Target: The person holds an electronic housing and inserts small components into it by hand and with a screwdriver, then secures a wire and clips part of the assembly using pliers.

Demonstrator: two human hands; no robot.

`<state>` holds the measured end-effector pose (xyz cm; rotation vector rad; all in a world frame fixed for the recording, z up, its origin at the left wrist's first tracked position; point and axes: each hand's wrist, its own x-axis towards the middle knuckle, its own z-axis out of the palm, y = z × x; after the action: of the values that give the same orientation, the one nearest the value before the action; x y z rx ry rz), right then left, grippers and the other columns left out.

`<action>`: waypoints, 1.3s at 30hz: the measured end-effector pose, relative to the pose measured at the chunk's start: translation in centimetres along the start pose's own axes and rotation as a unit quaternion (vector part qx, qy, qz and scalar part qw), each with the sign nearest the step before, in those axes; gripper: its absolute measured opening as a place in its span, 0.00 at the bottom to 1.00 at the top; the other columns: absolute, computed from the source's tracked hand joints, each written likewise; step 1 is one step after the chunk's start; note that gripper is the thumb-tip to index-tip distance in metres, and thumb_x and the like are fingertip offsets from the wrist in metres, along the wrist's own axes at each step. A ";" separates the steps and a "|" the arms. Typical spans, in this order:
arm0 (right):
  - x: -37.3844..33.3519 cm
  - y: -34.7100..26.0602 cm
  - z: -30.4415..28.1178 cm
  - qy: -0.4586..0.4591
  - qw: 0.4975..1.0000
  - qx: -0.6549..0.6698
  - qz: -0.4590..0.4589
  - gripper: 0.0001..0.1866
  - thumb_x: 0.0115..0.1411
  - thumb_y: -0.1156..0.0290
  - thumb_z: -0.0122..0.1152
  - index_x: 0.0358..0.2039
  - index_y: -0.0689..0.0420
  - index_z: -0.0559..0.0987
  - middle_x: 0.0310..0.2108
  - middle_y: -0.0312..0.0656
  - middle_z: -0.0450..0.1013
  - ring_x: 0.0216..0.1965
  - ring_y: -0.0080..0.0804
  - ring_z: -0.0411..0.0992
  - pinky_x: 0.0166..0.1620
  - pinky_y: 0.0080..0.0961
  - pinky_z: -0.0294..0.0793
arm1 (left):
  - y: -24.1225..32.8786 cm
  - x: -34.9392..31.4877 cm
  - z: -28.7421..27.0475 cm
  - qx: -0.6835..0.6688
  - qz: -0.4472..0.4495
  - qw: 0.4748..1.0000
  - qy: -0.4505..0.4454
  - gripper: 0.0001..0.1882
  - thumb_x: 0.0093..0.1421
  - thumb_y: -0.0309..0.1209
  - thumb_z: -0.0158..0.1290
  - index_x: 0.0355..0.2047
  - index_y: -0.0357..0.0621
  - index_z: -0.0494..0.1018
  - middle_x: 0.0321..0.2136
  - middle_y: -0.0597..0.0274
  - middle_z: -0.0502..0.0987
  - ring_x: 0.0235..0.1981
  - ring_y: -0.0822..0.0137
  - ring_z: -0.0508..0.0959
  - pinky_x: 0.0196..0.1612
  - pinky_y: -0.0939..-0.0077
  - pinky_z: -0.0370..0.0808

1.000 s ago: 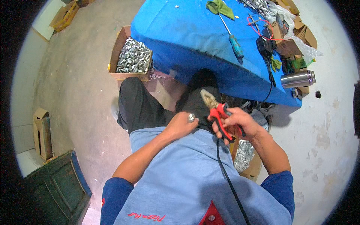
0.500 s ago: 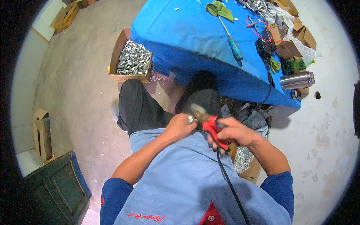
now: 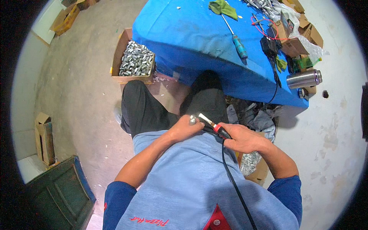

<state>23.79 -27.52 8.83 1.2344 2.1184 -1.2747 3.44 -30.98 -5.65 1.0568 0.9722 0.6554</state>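
My right hand (image 3: 245, 137) is closed round a corded hand tool (image 3: 223, 132) with a red-and-black grip, a brownish neck and a pale, flat tip. The tool points up and left, its tip close to the fingers of my left hand (image 3: 184, 128). That hand is closed on a small silvery metal piece (image 3: 192, 120), whose shiny end shows above the fingers. Both hands are in front of my waist, over my lap. From the grip a black cord (image 3: 234, 182) runs down across my shirt.
Ahead stands a table with a blue cover (image 3: 184, 34), bearing a screwdriver (image 3: 239, 46), a green cloth (image 3: 223, 9) and a steel flask (image 3: 304, 79). A cardboard box (image 3: 132, 79) of similar metal pieces sits left of it. Another carton (image 3: 258, 173) lies by my right forearm.
The tool in my right hand has turned so that its grip is less broadly seen, and its tip has come nearer my left hand. The left hand has barely moved.
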 end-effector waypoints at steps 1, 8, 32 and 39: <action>0.0 0.0 0.1 -0.005 1.000 -0.014 0.000 0.22 0.51 0.67 0.49 0.46 0.65 0.67 0.35 0.59 0.72 0.39 0.57 0.71 0.44 0.46 0.69 | -0.1 0.0 0.0 -0.007 -0.004 1.000 -0.002 0.15 0.59 0.36 0.52 0.21 0.37 0.70 0.17 0.70 0.68 0.22 0.77 0.65 0.25 0.71 0.65; 0.5 0.1 0.9 0.008 0.998 -0.064 -0.025 0.22 0.54 0.67 0.49 0.45 0.71 0.66 0.39 0.64 0.71 0.44 0.60 0.71 0.48 0.48 0.69 | -0.7 0.3 0.2 -0.036 0.013 0.999 -0.013 0.10 0.57 0.34 0.51 0.27 0.39 0.74 0.21 0.71 0.70 0.25 0.78 0.66 0.27 0.75 0.65; 1.4 0.1 2.9 0.093 0.978 -0.180 -0.049 0.33 0.51 0.71 0.53 0.55 0.76 0.59 0.34 0.60 0.68 0.38 0.55 0.70 0.42 0.44 0.72 | -1.2 0.6 0.1 -0.015 0.006 1.000 0.016 0.11 0.57 0.29 0.48 0.32 0.35 0.77 0.23 0.63 0.76 0.27 0.75 0.71 0.31 0.72 0.71; 1.6 0.9 3.0 0.152 0.956 -0.238 -0.082 0.36 0.47 0.71 0.58 0.56 0.74 0.60 0.34 0.57 0.67 0.37 0.52 0.70 0.40 0.41 0.73 | -0.4 0.3 0.3 -0.054 0.025 0.998 0.020 0.11 0.57 0.29 0.48 0.32 0.34 0.77 0.26 0.60 0.78 0.30 0.73 0.73 0.37 0.72 0.73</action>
<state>23.33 -29.11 5.66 1.1085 2.5880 -0.5882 3.83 -30.97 -6.08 0.9778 0.9368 0.7649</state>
